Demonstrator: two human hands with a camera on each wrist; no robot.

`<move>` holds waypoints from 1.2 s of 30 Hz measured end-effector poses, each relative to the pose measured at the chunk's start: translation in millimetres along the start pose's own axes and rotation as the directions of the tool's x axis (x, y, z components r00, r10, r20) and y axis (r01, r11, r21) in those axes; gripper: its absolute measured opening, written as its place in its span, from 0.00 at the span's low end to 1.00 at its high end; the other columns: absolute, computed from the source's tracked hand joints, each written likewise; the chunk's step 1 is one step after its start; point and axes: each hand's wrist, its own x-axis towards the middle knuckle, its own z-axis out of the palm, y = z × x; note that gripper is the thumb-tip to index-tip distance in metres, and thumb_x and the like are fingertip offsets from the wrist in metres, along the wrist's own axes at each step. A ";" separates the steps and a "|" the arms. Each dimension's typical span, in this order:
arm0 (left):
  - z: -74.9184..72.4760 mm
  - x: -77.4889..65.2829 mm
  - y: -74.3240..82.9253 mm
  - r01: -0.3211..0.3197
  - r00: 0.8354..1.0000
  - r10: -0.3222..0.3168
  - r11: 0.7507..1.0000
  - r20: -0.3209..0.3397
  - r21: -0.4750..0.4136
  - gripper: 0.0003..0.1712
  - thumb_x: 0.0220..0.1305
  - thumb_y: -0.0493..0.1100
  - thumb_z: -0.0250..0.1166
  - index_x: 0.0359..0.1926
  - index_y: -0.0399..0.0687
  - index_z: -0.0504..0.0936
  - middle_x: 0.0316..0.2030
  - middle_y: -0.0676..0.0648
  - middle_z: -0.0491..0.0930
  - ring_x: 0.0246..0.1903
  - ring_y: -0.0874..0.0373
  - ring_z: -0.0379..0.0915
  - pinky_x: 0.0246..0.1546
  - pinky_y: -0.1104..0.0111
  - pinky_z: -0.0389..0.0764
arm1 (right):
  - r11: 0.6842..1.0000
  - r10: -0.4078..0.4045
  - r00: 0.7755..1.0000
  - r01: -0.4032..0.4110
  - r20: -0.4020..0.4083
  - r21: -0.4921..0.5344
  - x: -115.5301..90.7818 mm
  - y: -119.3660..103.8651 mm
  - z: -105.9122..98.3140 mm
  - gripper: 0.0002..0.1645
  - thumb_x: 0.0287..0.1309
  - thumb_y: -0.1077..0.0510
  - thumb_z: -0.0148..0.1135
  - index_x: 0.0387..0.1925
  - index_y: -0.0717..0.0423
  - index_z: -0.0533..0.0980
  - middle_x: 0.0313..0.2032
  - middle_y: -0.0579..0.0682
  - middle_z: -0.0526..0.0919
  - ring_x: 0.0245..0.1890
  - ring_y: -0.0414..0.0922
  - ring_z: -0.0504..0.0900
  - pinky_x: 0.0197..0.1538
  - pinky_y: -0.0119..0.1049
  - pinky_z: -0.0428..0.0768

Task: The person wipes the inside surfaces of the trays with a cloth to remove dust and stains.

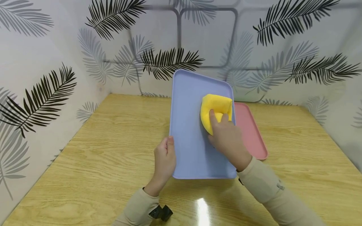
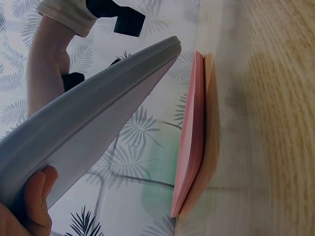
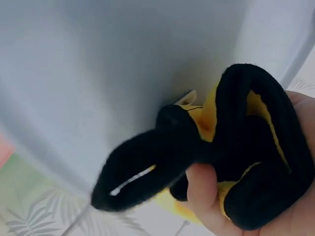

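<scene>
A light blue rectangular tray (image 1: 189,150) is held up at a tilt above the table, its inner face toward the head camera. My left hand (image 1: 165,158) grips its left edge, thumb on the rim; in the left wrist view, curled fingers (image 2: 42,194) show at the tray's edge. Against the upper right of the inner face, my right hand (image 1: 227,136) holds a bunched yellow cloth (image 1: 216,101). In the right wrist view the cloth (image 3: 138,172) shows a black side, folded inside the hand, and a small pale tag. Part of the cloth is hidden under the fingers.
A pink tray (image 1: 250,131) lies on the wooden table (image 1: 118,150) behind and to the right of the blue tray, partly covered by it from the head view. A wall (image 1: 198,34) with a leaf pattern closes off the back and sides of the table.
</scene>
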 end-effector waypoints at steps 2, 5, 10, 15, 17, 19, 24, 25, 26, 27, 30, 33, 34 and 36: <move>0.4 -0.2 1.1 -0.002 1.000 0.002 1.000 -0.001 -0.007 0.21 0.70 0.38 0.42 0.16 0.42 0.61 0.12 0.54 0.54 0.12 0.64 0.50 0.12 0.74 0.53 | 0.999 -0.050 0.997 0.050 -0.055 -0.004 0.3 -6.9 -0.4 0.41 0.38 0.59 0.69 0.58 0.59 0.64 0.33 0.67 0.69 0.16 0.53 0.70 0.14 0.44 0.70; 1.4 -0.4 2.7 -0.007 1.000 0.007 1.000 -0.002 -0.017 0.21 0.70 0.38 0.42 0.16 0.43 0.60 0.12 0.54 0.54 0.12 0.63 0.50 0.12 0.74 0.53 | 0.991 -0.133 0.982 0.132 -0.136 -0.018 0.1 -17.0 -1.9 0.41 0.35 0.60 0.71 0.56 0.57 0.67 0.32 0.65 0.70 0.18 0.54 0.70 0.14 0.44 0.71; 2.1 -0.3 2.6 -0.008 1.000 0.008 1.000 0.008 -0.012 0.22 0.70 0.39 0.42 0.16 0.45 0.59 0.12 0.54 0.53 0.12 0.64 0.49 0.13 0.74 0.53 | 0.963 -0.270 0.944 0.267 -0.191 -0.039 -0.6 -29.0 -2.0 0.40 0.34 0.60 0.73 0.55 0.54 0.69 0.31 0.63 0.69 0.18 0.51 0.68 0.12 0.39 0.69; 0.5 0.4 0.6 -0.012 1.000 0.012 1.000 0.000 -0.004 0.21 0.69 0.38 0.43 0.16 0.44 0.60 0.12 0.54 0.54 0.12 0.64 0.49 0.13 0.74 0.53 | 0.941 -0.335 0.919 0.337 -0.207 -0.026 -1.0 -31.2 -0.1 0.39 0.35 0.63 0.72 0.55 0.53 0.69 0.30 0.62 0.68 0.18 0.49 0.65 0.11 0.36 0.67; -0.5 1.2 -0.5 -0.020 1.000 0.020 1.000 -0.008 -0.004 0.22 0.69 0.38 0.43 0.15 0.44 0.59 0.12 0.54 0.53 0.12 0.64 0.49 0.12 0.74 0.52 | 0.940 -0.336 0.921 0.341 -0.199 -0.012 -1.0 -28.8 -0.8 0.39 0.35 0.65 0.71 0.55 0.52 0.69 0.31 0.62 0.68 0.19 0.49 0.65 0.11 0.36 0.67; -1.3 2.3 -1.4 -0.025 1.000 0.025 1.000 -0.013 -0.004 0.22 0.69 0.38 0.44 0.15 0.44 0.58 0.12 0.54 0.53 0.12 0.64 0.49 0.12 0.73 0.52 | 0.941 -0.332 0.926 0.337 -0.182 -0.002 -0.6 -24.7 -2.2 0.40 0.34 0.66 0.71 0.56 0.50 0.69 0.33 0.63 0.68 0.20 0.50 0.66 0.11 0.36 0.67; -1.6 4.4 -2.1 -0.015 1.000 0.014 1.000 -0.016 -0.004 0.22 0.69 0.38 0.43 0.15 0.45 0.58 0.12 0.54 0.54 0.12 0.63 0.49 0.12 0.74 0.53 | 0.949 -0.311 0.941 0.316 -0.131 0.017 -0.8 -10.6 -5.7 0.43 0.32 0.68 0.72 0.56 0.47 0.69 0.37 0.64 0.67 0.25 0.53 0.68 0.13 0.38 0.69; -1.6 4.8 -1.9 -0.012 1.000 0.012 1.000 -0.016 -0.003 0.22 0.69 0.38 0.43 0.15 0.45 0.58 0.12 0.54 0.54 0.12 0.63 0.49 0.12 0.74 0.53 | 0.951 -0.302 0.945 0.307 -0.121 0.024 -1.4 -7.9 -6.0 0.43 0.33 0.68 0.72 0.56 0.46 0.69 0.38 0.64 0.67 0.25 0.54 0.69 0.13 0.39 0.69; -1.6 4.9 -1.4 -0.009 1.000 0.009 1.000 -0.017 -0.004 0.22 0.69 0.38 0.43 0.15 0.45 0.59 0.12 0.54 0.54 0.12 0.63 0.50 0.12 0.74 0.53 | 0.955 -0.290 0.950 0.295 -0.113 0.029 -1.9 -5.3 -6.0 0.43 0.33 0.68 0.72 0.57 0.47 0.69 0.38 0.65 0.67 0.26 0.54 0.69 0.14 0.39 0.70; -1.7 5.1 -0.8 -0.008 1.000 0.008 1.000 -0.018 -0.006 0.22 0.69 0.38 0.43 0.15 0.44 0.60 0.12 0.54 0.54 0.12 0.63 0.50 0.12 0.74 0.53 | 0.959 -0.276 0.956 0.280 -0.102 0.033 -2.8 -2.8 -5.8 0.43 0.34 0.68 0.71 0.57 0.47 0.68 0.38 0.65 0.67 0.26 0.54 0.69 0.14 0.40 0.70; -1.9 6.1 -0.5 -0.011 1.000 0.011 1.000 -0.026 -0.004 0.22 0.69 0.38 0.43 0.16 0.40 0.63 0.12 0.54 0.54 0.12 0.63 0.52 0.12 0.73 0.55 | 0.977 -0.204 0.977 0.207 -0.067 0.046 -5.2 4.2 -4.6 0.42 0.36 0.69 0.69 0.58 0.50 0.67 0.38 0.67 0.67 0.27 0.56 0.69 0.17 0.43 0.71; -2.6 6.9 -0.2 -0.010 0.999 0.011 1.000 -0.045 0.006 0.21 0.69 0.38 0.44 0.17 0.39 0.64 0.12 0.54 0.54 0.13 0.62 0.52 0.12 0.73 0.55 | 0.995 -0.096 0.995 0.096 -0.015 0.041 -6.4 9.6 -3.7 0.39 0.39 0.68 0.66 0.58 0.54 0.66 0.37 0.69 0.67 0.25 0.57 0.69 0.18 0.45 0.72; -3.0 7.0 -0.2 -0.009 0.999 0.009 1.000 -0.052 0.011 0.21 0.69 0.38 0.44 0.17 0.40 0.64 0.12 0.54 0.54 0.13 0.62 0.52 0.12 0.72 0.55 | 0.998 -0.050 0.999 0.050 0.004 0.034 -6.5 11.0 -3.7 0.38 0.41 0.68 0.64 0.59 0.55 0.65 0.37 0.69 0.67 0.25 0.57 0.69 0.18 0.46 0.72; -3.7 7.4 0.2 -0.005 0.998 0.005 1.000 -0.065 0.015 0.21 0.69 0.38 0.44 0.16 0.41 0.63 0.12 0.53 0.54 0.13 0.62 0.51 0.13 0.72 0.55 | 1.000 0.030 0.999 -0.030 0.037 -0.002 -6.3 13.7 -3.5 0.35 0.44 0.68 0.61 0.59 0.59 0.65 0.35 0.70 0.67 0.22 0.58 0.69 0.17 0.46 0.71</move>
